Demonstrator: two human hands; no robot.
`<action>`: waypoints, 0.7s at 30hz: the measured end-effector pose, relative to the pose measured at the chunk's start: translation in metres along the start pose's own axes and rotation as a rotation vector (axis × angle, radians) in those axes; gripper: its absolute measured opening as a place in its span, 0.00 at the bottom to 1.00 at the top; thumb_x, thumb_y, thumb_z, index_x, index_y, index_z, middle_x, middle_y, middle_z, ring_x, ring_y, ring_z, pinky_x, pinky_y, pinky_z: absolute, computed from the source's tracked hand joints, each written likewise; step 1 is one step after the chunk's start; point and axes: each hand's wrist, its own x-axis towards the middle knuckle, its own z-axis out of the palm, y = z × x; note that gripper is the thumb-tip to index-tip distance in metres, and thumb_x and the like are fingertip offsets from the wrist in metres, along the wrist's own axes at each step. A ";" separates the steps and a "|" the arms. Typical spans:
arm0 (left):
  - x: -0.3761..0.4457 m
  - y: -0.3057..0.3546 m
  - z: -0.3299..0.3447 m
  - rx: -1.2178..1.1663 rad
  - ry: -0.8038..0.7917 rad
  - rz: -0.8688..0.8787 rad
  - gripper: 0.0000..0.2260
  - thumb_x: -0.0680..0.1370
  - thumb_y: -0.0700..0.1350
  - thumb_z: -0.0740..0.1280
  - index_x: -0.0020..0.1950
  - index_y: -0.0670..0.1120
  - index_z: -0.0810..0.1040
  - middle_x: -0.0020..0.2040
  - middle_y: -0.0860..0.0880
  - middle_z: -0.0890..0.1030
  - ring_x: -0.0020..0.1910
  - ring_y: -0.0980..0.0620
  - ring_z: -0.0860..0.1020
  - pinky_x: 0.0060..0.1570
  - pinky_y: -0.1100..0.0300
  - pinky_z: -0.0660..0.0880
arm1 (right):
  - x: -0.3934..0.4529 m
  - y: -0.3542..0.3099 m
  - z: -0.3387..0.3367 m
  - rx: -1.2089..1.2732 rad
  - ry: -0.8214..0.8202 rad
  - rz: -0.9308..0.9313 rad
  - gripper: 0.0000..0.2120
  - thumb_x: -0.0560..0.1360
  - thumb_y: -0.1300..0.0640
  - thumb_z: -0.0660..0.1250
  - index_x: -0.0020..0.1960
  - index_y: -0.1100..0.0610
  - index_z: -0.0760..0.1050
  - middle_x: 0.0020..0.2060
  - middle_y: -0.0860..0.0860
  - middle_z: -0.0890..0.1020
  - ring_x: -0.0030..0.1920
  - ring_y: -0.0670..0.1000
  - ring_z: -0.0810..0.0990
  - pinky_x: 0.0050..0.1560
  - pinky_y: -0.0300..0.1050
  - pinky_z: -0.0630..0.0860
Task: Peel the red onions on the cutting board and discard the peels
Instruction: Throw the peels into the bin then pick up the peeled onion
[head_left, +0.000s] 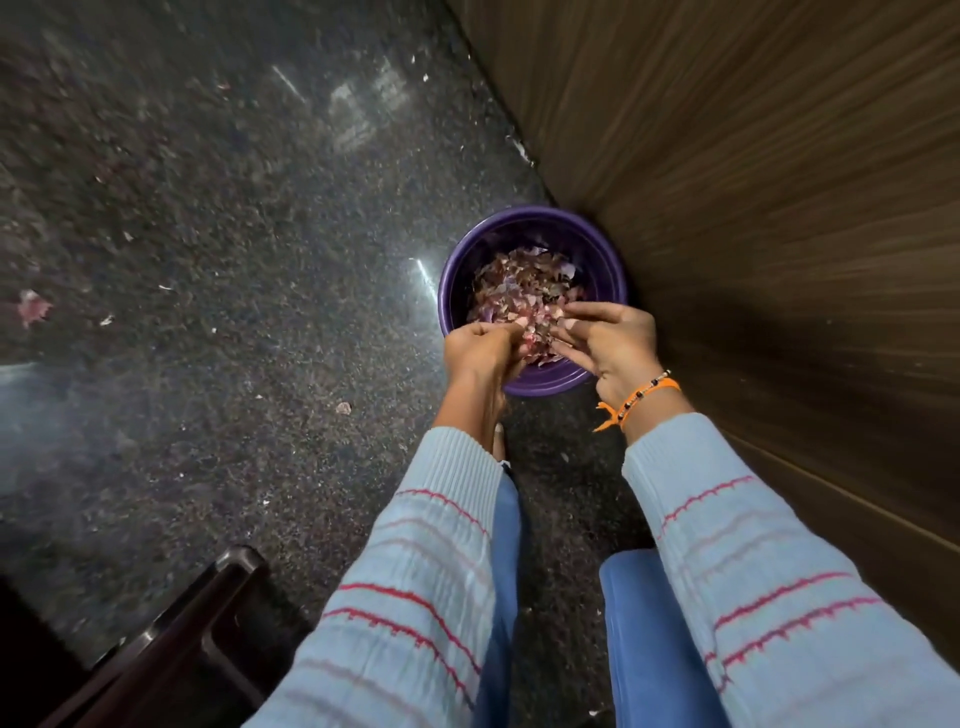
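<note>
Your left hand (480, 348) and right hand (610, 340) meet over the near rim of the purple bucket (608, 249), fingers pinched together on a clump of red onion peels (537, 343). More peels fill the bucket, which stands on the dark speckled floor (234, 260) against a wooden panel (779, 182).

- Purple bin (608, 270): I note its open mouth faces up, reachable from above; peels (519, 286) fill much of the inside.
- Wooden panel (753, 182): I log it touching or just beside the bin's right side, blocking that flank.
- Dark speckled floor (234, 234): wide and open to the left, scattered scraps only.
- Dark furniture edge (208, 613): lower left, well apart from the bin.
- My left hand (480, 353) and right hand (613, 338): both occupy the bin's near rim.
</note>
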 end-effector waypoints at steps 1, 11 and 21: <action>-0.004 0.002 -0.001 0.020 0.005 0.023 0.13 0.74 0.39 0.69 0.31 0.45 0.72 0.19 0.52 0.74 0.18 0.58 0.71 0.17 0.69 0.66 | -0.004 -0.002 0.000 -0.024 0.013 -0.033 0.07 0.74 0.73 0.62 0.44 0.64 0.76 0.36 0.56 0.78 0.32 0.48 0.79 0.29 0.35 0.79; -0.084 0.014 -0.002 0.089 -0.147 0.136 0.09 0.80 0.36 0.57 0.44 0.47 0.71 0.37 0.51 0.74 0.31 0.58 0.70 0.25 0.70 0.66 | -0.066 -0.017 -0.032 -0.008 -0.113 -0.166 0.13 0.76 0.71 0.58 0.45 0.58 0.78 0.41 0.53 0.80 0.40 0.46 0.78 0.41 0.35 0.76; -0.266 0.036 0.003 0.004 -0.378 0.345 0.07 0.79 0.38 0.60 0.43 0.45 0.76 0.33 0.51 0.79 0.29 0.60 0.76 0.31 0.70 0.73 | -0.237 -0.048 -0.100 0.287 -0.216 -0.412 0.13 0.77 0.69 0.58 0.40 0.58 0.75 0.33 0.51 0.78 0.30 0.40 0.78 0.33 0.31 0.74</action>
